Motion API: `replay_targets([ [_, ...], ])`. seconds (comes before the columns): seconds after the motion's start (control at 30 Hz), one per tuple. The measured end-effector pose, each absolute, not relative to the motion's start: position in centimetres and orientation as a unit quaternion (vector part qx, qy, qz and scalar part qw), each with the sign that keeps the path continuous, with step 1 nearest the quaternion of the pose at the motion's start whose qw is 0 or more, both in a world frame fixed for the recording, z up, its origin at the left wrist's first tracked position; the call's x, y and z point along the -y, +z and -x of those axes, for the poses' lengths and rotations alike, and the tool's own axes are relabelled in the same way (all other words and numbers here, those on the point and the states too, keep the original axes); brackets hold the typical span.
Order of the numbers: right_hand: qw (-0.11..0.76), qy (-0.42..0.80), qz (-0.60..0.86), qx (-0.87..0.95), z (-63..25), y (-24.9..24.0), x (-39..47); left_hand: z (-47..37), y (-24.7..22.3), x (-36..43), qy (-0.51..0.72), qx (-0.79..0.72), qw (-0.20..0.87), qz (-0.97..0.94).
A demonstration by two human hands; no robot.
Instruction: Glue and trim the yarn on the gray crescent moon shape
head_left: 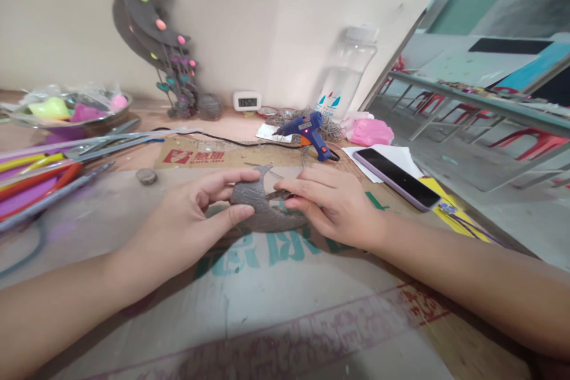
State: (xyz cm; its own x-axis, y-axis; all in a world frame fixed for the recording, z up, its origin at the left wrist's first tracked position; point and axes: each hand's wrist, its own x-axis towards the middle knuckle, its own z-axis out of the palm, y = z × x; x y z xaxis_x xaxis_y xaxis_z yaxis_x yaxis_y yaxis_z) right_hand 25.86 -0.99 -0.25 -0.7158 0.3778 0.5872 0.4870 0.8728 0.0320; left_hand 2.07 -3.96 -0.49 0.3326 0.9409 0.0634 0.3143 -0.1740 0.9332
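Both hands are on the same thing: left hand [202, 214] pinches the grey crescent-shaped piece wrapped in string [260, 205] btwn thumb and fingers at its left end, right hand [329, 202] lies flat w/ fingertips pressing on its right side. The crescent sits mid-tabletop on a sheet of worn printed cardboard [276, 285], long axis running roughly left-right, its pointy tip sticking up and away from the person, belly curving toward them. Surface looks rough and ribbed, like wound twine.

Stuff around it: blue and orange glue gun [309, 133] just behind, propped up w/ a red light on, black cord trailing left. Dark-screened smartphone [396, 178] to the right on white paper. Behind the gun a tangle of grey twine [294, 116], a clear plastic jar [345, 74] and a small white digital clock [247, 101]. Far left: a bundle of coloured rods [40, 181] and a metal bowl [71, 119] w/ bright bits. A tall grey crescent decoration w/ pastel beads [154, 29] leans on the wall.
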Motion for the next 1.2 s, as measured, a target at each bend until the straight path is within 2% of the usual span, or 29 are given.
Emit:
replay_targets([
  [0.5,0.322,-0.074,0.244,0.912,-25.92,-0.21,1.09,-1.83,-0.77,3.74,0.35,-0.455,0.429,-0.698],
  [1.2,0.295,-0.078,0.23,0.924,-25.66,0.01,1.13,-1.98,-0.48,4.01,0.342,-0.462,0.41,-0.708],
])
